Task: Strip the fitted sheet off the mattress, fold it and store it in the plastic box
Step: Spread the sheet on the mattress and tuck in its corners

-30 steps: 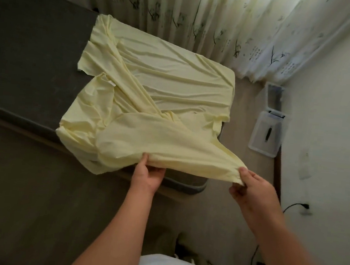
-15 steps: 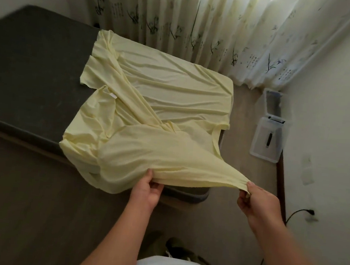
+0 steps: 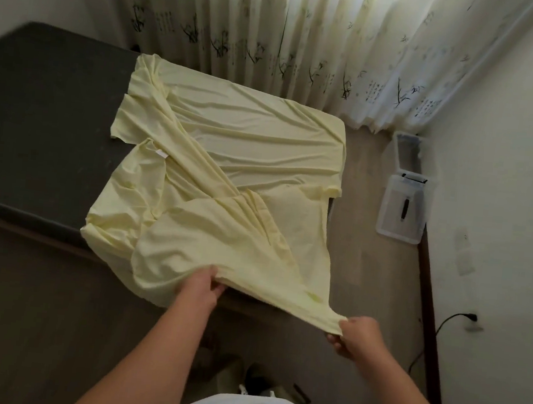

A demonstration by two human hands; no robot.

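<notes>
The pale yellow fitted sheet (image 3: 228, 178) lies loose and rumpled over the right end of the dark grey mattress (image 3: 43, 119), partly folded over itself. Its near edge hangs off the mattress corner toward me. My left hand (image 3: 205, 286) grips that near edge from below, thumb on top. My right hand (image 3: 354, 336) pinches the sheet's near right corner, pulled to a point. The cloth is stretched taut between both hands. The clear plastic box (image 3: 408, 151) stands open on the floor at the right wall, its lid (image 3: 403, 213) lying in front of it.
Patterned white curtains (image 3: 292, 40) hang behind the mattress. A white wall (image 3: 506, 194) runs along the right, with a socket and black cable (image 3: 453, 323) near the floor. Beige carpet (image 3: 356, 237) lies between mattress and box. My shoes show below.
Both hands have drawn the sheet's near edge toward me and lower in view. The right corner is stretched further out, and the camera has tilted, showing more curtain.
</notes>
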